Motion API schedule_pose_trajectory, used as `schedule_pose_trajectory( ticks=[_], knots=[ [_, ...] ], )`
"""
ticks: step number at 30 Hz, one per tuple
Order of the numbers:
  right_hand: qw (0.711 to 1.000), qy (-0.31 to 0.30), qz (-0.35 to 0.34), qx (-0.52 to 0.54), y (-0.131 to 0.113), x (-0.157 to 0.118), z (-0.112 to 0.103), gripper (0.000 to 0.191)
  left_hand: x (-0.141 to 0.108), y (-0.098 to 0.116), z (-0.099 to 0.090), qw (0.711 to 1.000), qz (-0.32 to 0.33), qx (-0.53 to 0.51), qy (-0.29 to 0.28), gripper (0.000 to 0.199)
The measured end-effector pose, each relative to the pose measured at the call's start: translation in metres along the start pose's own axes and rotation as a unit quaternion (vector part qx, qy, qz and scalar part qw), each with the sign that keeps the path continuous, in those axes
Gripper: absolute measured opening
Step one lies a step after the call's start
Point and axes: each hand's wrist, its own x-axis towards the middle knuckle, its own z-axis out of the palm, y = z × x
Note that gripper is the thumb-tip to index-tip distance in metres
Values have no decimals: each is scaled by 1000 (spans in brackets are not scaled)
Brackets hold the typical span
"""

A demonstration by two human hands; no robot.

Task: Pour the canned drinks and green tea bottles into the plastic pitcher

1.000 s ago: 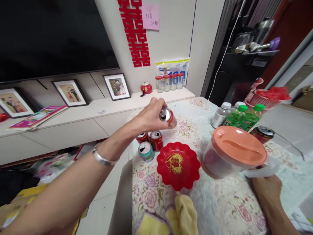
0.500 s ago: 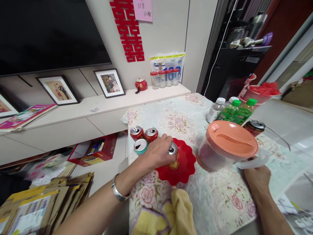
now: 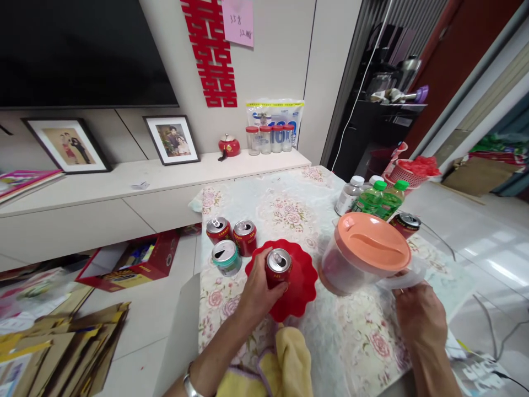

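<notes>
Left hand (image 3: 257, 293) has its grip wrapped round a red can (image 3: 278, 263), over or in the red bowl (image 3: 303, 281), can't tell; right hand (image 3: 421, 313)'s curled round the jug handle (image 3: 407, 277).

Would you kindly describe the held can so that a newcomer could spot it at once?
On the flowered tablecloth, find the wavy-rimmed red dish left of the pitcher. Seen against that dish is the red can; unlike the other cans, it is gripped by the left hand.
</notes>
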Motion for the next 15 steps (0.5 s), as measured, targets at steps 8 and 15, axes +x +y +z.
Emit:
schedule_pose_trajectory(
  ticks=[8,15],
  knots=[
    [995,-11,-55,86,-25,-1,28,30,-7,11,7,998,-27,27,43,68],
    [994,33,-41,93,-44,-3,47,47,-12,8,8,998,-23,40,48,68]
  ],
)
